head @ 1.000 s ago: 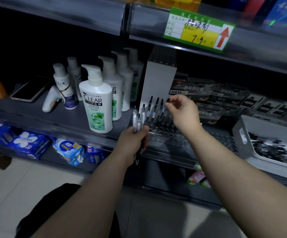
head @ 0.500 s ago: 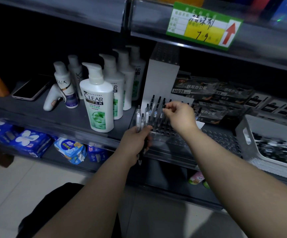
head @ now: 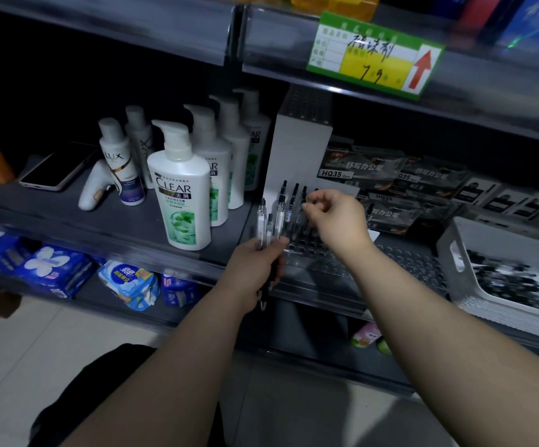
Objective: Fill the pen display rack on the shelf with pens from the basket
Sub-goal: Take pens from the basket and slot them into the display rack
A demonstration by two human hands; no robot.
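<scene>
A clear perforated pen rack with a white back panel sits on the middle shelf. Several black-capped pens stand in its rear left holes. My left hand is at the rack's left front corner, closed around a bunch of clear pens held upright. My right hand hovers over the rack, with thumb and fingers pinched on the top of a pen among the standing ones. The white basket stands to the right and holds many dark pens.
White shampoo pump bottles stand left of the rack, close to my left hand. Further left are a Lux bottle, a white handheld device and a phone. Dark pen boxes lie behind the rack. A shelf edge with a price tag hangs overhead.
My right hand has come down and slightly toward me with the pinched pen, lowering it among the standing pens. My left hand has kept its bunch in place.
</scene>
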